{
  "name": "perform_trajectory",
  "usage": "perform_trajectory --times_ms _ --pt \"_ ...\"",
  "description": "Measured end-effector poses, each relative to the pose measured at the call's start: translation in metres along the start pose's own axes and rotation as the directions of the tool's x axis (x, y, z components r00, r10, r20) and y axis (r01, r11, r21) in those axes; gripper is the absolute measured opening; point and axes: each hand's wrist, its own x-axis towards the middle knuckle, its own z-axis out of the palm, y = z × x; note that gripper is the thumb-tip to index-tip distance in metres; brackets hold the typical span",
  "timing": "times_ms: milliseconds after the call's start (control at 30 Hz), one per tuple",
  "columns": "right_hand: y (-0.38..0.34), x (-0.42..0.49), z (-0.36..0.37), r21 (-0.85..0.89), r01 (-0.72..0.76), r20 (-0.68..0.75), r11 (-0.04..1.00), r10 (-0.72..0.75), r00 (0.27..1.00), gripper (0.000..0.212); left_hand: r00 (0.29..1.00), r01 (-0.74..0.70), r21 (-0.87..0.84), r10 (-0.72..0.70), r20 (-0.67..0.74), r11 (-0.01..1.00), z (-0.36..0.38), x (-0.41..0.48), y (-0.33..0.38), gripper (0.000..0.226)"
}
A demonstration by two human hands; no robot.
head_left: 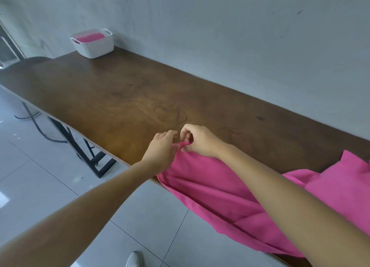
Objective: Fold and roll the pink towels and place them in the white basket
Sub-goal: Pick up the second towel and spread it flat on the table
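I see a long dark wooden table (124, 90) set against a grey wall (220, 36). Black metal legs (80, 144) stand on pale floor tiles (40, 176).

no legible text, labels, brands, numbers or signs anywhere

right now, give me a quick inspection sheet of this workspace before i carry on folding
surface: long brown wooden table set against the wall
job's things: pink towel draped over the near edge, partly hanging off; pink cloth bunched at the right; white basket at the far end, pink towels inside
clutter: nothing seen
grippers: left hand and right hand both pinch the towel's top corner
cables: dark curved strand on the floor under the table; cable or frame, cannot tell
surroundings: grey wall, pale tiled floor, black table legs, a shoe
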Motion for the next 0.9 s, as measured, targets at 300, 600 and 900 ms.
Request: perform_trajectory --times_ms 300,600,900 --pt "0.002 -0.033 -0.026 0.053 0.001 -0.047 0.999 0.002 0.999 0.029 0.989 -0.121 -0.095 0.128 0.068 0.988 -0.005 0.010 0.025 0.028" --pt "-0.007 -0.047 -0.057 -0.112 -0.180 0.071 0.977 0.188 0.979 0.021 0.970 -0.241 -0.144 0.242 -0.007 0.960 -0.047 0.013 -0.019 0.020" --pt "-0.055 -0.044 -0.062 -0.193 -0.359 -0.107 0.913 0.345 0.933 0.035 0.968 -0.246 -0.132 0.250 0.016 0.960 -0.116 0.038 -0.132 0.020"
